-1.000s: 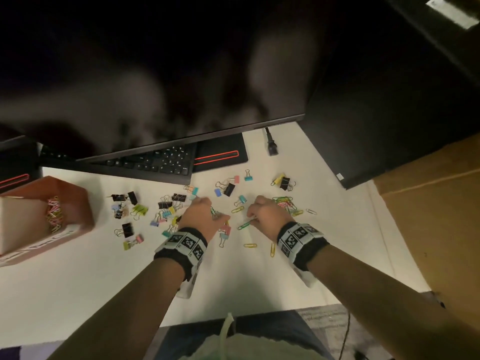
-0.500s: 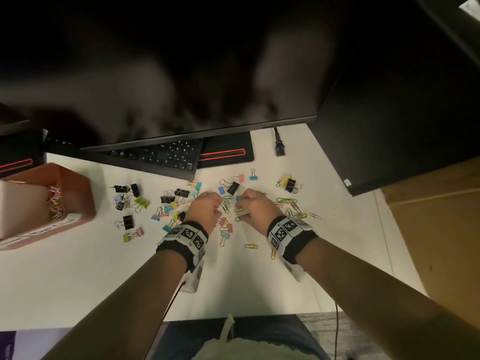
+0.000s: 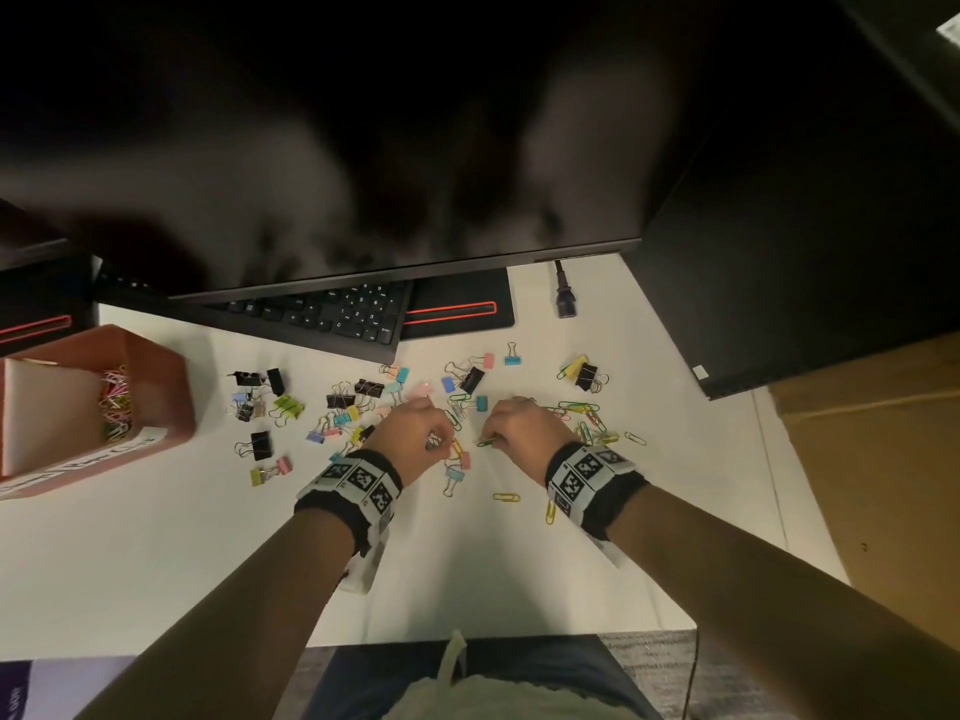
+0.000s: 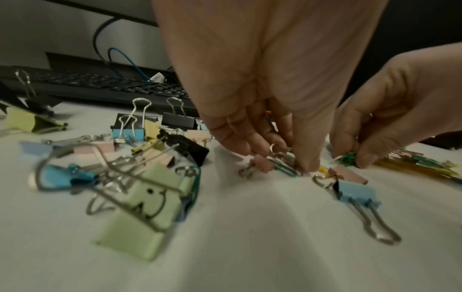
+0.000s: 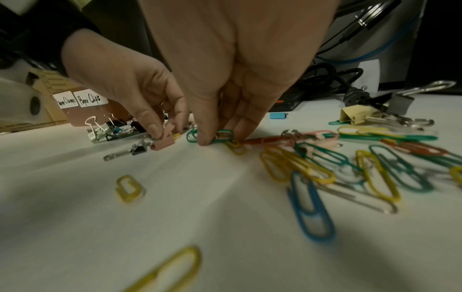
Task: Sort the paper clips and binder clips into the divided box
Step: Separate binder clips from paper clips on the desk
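Note:
My left hand (image 3: 415, 433) reaches down into the scattered clips, its fingertips (image 4: 306, 165) pinching a small pink binder clip (image 4: 261, 165) with a green paper clip (image 4: 283, 169) against it. Close beside it my right hand (image 3: 519, 423) pinches green paper clips (image 5: 222, 135) on the table; that hand (image 5: 217, 138) fills the top of the right wrist view. More coloured paper clips (image 3: 587, 418) lie to its right. Binder clips (image 3: 358, 397) are strewn to the left. At the far left stands the reddish divided box (image 3: 156, 366), with paper clips (image 3: 114, 402) in one compartment.
A black keyboard (image 3: 337, 314) and a monitor's edge (image 3: 415, 267) lie just behind the clips. A power plug (image 3: 565, 298) sits at the back right, with a dark case (image 3: 779, 304) beyond it. Two yellow paper clips (image 3: 506, 497) lie near my right wrist.
My right hand has slid left toward the left hand, dragging green paper clips. The left hand has stayed over the same spot.

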Motion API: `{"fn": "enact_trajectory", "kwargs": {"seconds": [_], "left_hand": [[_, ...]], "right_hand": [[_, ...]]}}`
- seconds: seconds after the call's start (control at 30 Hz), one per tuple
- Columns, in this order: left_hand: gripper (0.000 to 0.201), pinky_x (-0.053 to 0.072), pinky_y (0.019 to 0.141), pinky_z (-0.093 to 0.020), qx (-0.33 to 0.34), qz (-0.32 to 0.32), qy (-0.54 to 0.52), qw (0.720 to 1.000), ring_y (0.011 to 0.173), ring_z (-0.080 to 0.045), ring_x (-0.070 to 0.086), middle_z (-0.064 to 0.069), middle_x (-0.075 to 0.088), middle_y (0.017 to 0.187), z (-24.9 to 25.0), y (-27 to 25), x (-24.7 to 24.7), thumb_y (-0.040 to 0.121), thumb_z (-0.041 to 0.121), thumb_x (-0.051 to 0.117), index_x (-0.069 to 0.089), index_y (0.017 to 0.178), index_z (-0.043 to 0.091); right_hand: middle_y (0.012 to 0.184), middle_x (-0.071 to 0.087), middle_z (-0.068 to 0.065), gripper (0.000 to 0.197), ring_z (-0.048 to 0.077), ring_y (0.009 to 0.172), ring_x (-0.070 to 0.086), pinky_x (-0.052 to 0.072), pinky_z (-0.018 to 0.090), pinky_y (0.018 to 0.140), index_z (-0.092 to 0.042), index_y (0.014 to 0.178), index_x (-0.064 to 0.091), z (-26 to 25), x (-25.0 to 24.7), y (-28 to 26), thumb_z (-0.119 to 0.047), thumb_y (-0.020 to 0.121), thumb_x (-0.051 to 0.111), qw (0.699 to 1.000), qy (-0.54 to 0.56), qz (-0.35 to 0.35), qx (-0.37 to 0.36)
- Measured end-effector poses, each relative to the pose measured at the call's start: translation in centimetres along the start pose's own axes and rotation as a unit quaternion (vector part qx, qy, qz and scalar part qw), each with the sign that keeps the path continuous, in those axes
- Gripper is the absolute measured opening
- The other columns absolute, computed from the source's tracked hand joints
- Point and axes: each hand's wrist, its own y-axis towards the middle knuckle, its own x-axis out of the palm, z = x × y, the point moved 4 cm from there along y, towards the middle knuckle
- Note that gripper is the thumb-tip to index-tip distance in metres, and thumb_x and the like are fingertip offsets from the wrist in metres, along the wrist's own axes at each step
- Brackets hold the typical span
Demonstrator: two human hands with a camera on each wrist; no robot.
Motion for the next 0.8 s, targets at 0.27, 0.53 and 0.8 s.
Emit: {"fn": "enact_trajectory", "kwargs": {"seconds": [0.27, 0.53, 0.8], "left_hand": [[0.010, 0.053, 0.080, -0.028, -0.040, 0.099, -0.065, 0.992, 0.081, -0.010, 0.058, 0.002, 0.061, 0.090, -1.6, -1.1, -2.5, 0.084, 0.018, 0.062, 0.062, 0.094, 0.015], [0.030, 0.044, 0.097, -0.037, 0.042, 0.035, 0.080, 0.995, 0.108, -0.018, 0.051, 0.002, 0.057, 0.111, -1.3, -1.3, -1.8, 0.080, 0.022, 0.065, 0.063, 0.110, 0.026], [0.021, 0.042, 0.097, -0.032, 0.067, -0.044, 0.123, 0.989, 0.109, -0.021, 0.051, -0.003, 0.054, 0.117, -0.2, -0.3, -0.6, 0.086, 0.018, 0.059, 0.063, 0.107, 0.014]], "right_hand": [[0.112, 0.060, 0.014, 0.026, 0.029, 0.103, 0.057, 0.048, 0.035, 0.089, -0.009, 0.114, 0.059, -0.3, -0.1, 0.8, -0.006, 0.092, 0.045, 0.998, -0.021, -0.041, 0.041], [0.124, 0.056, 0.012, 0.045, 0.029, 0.113, 0.053, 0.043, 0.035, 0.096, -0.021, 0.135, 0.045, -0.5, -1.0, 0.8, -0.008, 0.092, 0.049, 1.000, 0.027, -0.013, 0.007], [0.127, 0.052, 0.012, 0.046, 0.029, 0.118, 0.048, 0.043, 0.038, 0.099, -0.020, 0.136, 0.043, 1.7, -1.4, -0.8, -0.006, 0.092, 0.045, 0.999, -0.002, -0.008, 0.046]]}}
